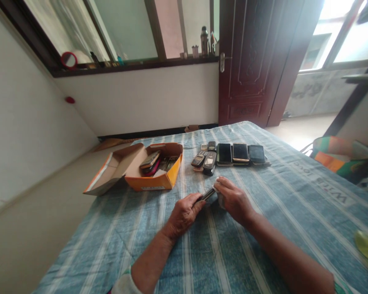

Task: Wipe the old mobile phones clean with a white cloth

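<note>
My left hand is closed round one end of a slim dark phone, held just above the striped blue bedsheet. My right hand is closed at the phone's other end, with a small white thing under its fingers that I cannot make out. Just beyond my hands lies a row of phones: three flat dark smartphones side by side and several small keypad phones to their left.
An open orange cardboard box with more phones inside sits at the left of the bed, its lid folded out. A dark wooden door stands behind, a window sill with bottles to the left. Colourful cloth lies at the right.
</note>
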The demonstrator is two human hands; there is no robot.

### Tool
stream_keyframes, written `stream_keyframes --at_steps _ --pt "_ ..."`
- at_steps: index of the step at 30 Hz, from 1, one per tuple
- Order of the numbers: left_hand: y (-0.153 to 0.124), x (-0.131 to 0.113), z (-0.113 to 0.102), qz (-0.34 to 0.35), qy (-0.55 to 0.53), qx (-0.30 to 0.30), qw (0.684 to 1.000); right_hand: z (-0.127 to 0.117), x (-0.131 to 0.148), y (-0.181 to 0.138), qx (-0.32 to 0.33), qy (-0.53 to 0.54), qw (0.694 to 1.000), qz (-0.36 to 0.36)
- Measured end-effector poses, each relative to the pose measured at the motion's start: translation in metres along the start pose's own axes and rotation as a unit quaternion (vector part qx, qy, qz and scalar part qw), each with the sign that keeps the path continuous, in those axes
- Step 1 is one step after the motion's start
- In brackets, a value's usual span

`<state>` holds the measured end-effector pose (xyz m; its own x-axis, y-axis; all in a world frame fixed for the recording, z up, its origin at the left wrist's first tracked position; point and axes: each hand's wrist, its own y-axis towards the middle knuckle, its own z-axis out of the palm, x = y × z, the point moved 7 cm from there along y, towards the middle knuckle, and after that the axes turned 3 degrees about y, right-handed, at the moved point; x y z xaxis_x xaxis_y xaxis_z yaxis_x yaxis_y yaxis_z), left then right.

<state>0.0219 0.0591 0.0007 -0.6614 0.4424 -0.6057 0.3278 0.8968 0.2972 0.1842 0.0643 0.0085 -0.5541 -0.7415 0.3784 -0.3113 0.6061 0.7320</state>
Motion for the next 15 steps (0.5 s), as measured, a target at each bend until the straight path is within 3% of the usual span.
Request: stream_keyframes --at_steps 6,15 --pt "0.000 -0.005 0.000 0.013 0.004 0.005 1.000 0.000 0.001 -0.002 -0.008 0.001 1.000 0.000" --pt "-0.001 -0.003 0.002 0.014 -0.009 0.008 1.000 0.012 0.046 -0.002 -0.011 0.045 0.998 -0.054"
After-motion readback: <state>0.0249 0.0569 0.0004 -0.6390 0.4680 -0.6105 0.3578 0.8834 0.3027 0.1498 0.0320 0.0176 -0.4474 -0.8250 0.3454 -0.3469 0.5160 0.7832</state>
